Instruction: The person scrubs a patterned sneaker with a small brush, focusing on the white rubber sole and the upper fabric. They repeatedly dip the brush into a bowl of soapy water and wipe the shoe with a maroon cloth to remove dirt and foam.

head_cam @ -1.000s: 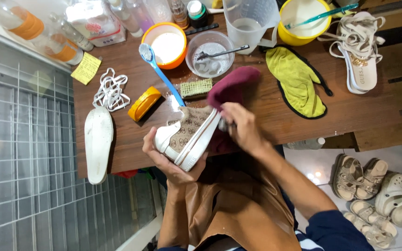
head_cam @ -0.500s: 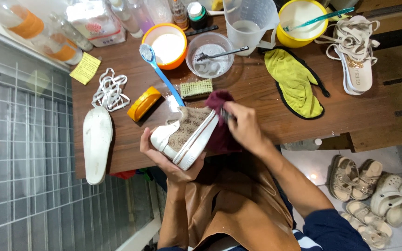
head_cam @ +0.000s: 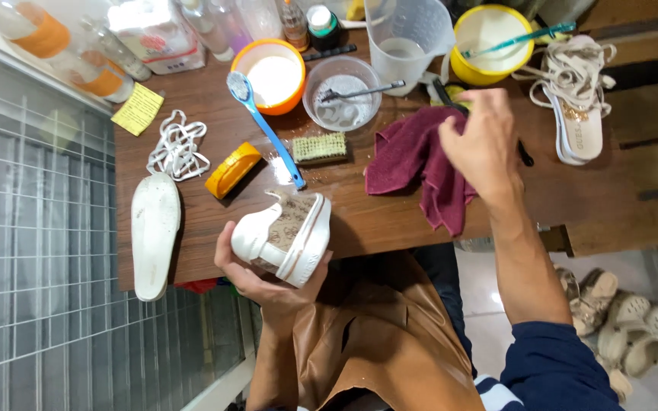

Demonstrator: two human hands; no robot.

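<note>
While cradled, sneaker [head_cam: 287,237] sideways.

Single head view, steep downward, close over wooden table [head_cam: 390,221] edge.

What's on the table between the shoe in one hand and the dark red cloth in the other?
In the head view, only bare, damp wood of the table lies between the shoe and the dark red cloth.

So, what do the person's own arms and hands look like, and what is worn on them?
Both hands are bare: no gloves, and no rings or watch that I can see on the left hand or right hand. The forearms are uncovered. The right arm has a dark navy sleeve near the elbow, with a white stripe at the frame's edge.
</note>
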